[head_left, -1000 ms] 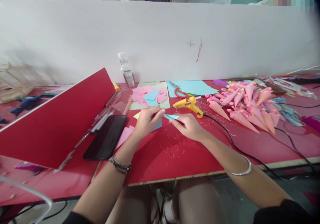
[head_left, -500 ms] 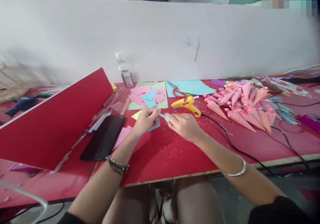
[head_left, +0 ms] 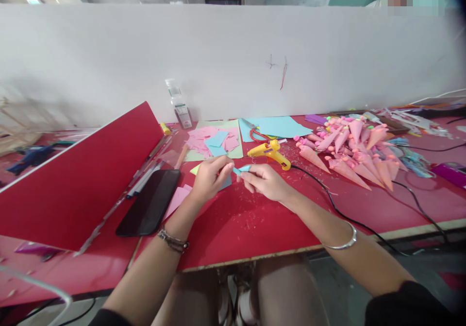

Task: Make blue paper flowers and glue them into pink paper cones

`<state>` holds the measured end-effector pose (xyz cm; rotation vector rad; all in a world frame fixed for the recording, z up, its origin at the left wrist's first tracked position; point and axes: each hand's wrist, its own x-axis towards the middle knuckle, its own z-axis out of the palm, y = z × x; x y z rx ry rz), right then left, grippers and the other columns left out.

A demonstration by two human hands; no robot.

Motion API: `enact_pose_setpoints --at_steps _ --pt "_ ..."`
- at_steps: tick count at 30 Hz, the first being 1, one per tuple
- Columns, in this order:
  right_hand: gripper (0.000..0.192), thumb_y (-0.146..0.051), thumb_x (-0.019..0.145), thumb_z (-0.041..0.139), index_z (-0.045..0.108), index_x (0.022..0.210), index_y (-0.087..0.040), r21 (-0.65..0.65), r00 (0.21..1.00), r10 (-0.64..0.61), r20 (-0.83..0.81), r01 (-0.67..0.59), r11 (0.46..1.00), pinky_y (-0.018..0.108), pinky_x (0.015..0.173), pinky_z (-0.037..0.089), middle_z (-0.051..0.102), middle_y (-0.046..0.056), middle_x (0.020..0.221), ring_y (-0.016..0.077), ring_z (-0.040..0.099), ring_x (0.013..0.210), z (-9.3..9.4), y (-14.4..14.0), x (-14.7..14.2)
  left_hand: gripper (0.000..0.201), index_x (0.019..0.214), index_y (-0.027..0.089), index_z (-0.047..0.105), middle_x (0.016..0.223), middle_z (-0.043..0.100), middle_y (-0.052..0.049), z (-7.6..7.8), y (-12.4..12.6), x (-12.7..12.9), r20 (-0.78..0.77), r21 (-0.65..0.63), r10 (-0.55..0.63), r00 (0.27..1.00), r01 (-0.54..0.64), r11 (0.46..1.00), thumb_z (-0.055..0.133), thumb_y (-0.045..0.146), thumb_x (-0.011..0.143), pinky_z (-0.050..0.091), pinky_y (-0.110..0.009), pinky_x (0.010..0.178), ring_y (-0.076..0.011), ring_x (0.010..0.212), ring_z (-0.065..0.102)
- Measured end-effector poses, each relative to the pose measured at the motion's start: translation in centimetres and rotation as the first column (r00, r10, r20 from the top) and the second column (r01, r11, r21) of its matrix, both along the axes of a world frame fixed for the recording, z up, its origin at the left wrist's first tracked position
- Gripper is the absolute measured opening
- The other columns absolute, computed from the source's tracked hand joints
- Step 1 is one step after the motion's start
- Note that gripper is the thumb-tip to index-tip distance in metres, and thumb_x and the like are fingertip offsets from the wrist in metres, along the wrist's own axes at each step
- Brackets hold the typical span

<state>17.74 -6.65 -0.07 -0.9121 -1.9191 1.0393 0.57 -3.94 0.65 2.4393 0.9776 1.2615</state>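
Note:
Between my two hands, over the red tabletop (head_left: 255, 238), is a small folded piece of blue paper (head_left: 241, 169). My left hand (head_left: 212, 178) pinches its left end with thumb and fingers. On its right end the thumb and fingers of my right hand (head_left: 267, 182) are closed. Another blue paper piece (head_left: 226, 182) lies on the table, partly hidden behind my left hand. A bit of yellow-green paper (head_left: 194, 169) shows beside that hand. Just beyond my right hand lies a yellow glue gun (head_left: 270, 154).
Pink paper pieces (head_left: 200, 139), blue sheets (head_left: 284, 126) and red-handled scissors (head_left: 257, 134) lie at the back. Many pink paper cones (head_left: 355, 146) are heaped right. A black phone (head_left: 151, 202) and a red upright board (head_left: 91, 170) stand left. The glue gun's black cord (head_left: 327, 195) crosses the right side.
The blue paper has turned between my fingers, and more of it shows at my right fingertips. My right hand has rotated slightly; the camera view has shifted a little.

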Motion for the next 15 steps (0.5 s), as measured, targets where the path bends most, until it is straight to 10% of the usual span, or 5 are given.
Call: enact_pose_setpoints --at_steps 6,10,15 --pt "0.028 -0.036 0.085 0.04 0.056 0.08 -0.013 -0.133 0.99 0.093 -0.105 -0.107 0.985 0.016 0.038 0.027 0.044 -0.007 0.046 0.0034 0.033 0.036 0.09 -0.08 -0.01 0.038 0.052 0.016 0.04 0.047 0.036 0.004 0.0 0.0 -0.24 0.006 -0.037 -0.043 0.999 0.044 0.998 0.034 0.032 0.086 0.028 -0.02 0.047 -0.0068 0.044 0.033" --pt "0.031 -0.035 0.086 0.039 0.055 0.068 -0.014 0.183 0.994 -0.07 0.082 0.054 0.982 0.018 0.046 0.032 0.048 -0.004 0.049 0.0047 0.041 0.042 -0.2 -0.15 -0.06 0.042 0.048 0.016 0.031 0.045 0.03 0.005 0.02 -0.04 0.13 0.047 -0.156 0.01 0.999 -0.003 0.988 0.034 0.034 0.086 0.023 -0.02 0.043 -0.006 0.042 0.028" --pt "0.029 -0.032 0.088 0.034 0.056 0.095 -0.014 0.576 0.854 -0.365 0.372 0.096 0.812 0.021 0.049 0.03 0.061 0.002 0.063 0.0093 0.051 0.05 -0.5 -0.25 -0.12 0.041 0.049 0.017 0.031 0.042 0.031 0.005 -0.01 -0.06 0.54 0.041 -0.285 0.055 0.998 -0.041 0.958 0.033 0.035 0.086 0.024 -0.02 0.042 -0.0061 0.041 0.029"
